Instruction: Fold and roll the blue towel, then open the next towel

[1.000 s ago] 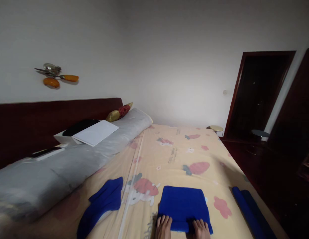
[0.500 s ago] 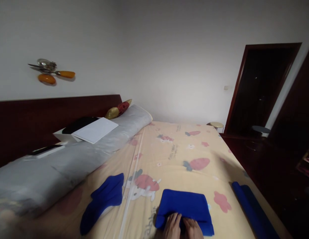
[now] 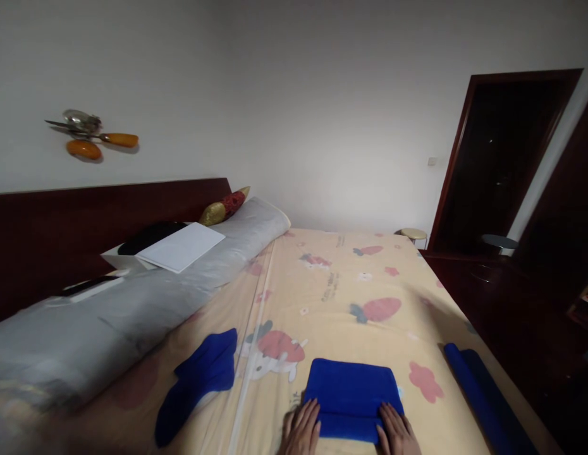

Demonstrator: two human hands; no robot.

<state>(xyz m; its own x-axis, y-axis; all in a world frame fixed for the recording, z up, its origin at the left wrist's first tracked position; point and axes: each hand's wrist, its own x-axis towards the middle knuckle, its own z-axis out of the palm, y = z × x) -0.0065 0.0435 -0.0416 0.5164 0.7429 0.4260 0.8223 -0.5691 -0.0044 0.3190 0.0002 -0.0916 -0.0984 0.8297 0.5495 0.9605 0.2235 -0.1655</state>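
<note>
We see a folded, rectangular blue cloth (image 3: pixel 353 385) near six o'clock on the cream, patterned bed (image 3: pixel 332 322). Our left hand (image 3: pixel 303 426) rests at its eight o'clock, right hand (image 3: pixel 397 428) at four, each grip flattened, clasping nothing.

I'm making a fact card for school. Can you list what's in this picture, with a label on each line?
Left hand: on the left side of the flat blue cloth
Right hand: on its right side
Crumpled blue cloth: on the sheet, left of the hands
Long blue bundle: near the sheet's right edge
Sheet: yellowish, pink prints
</note>
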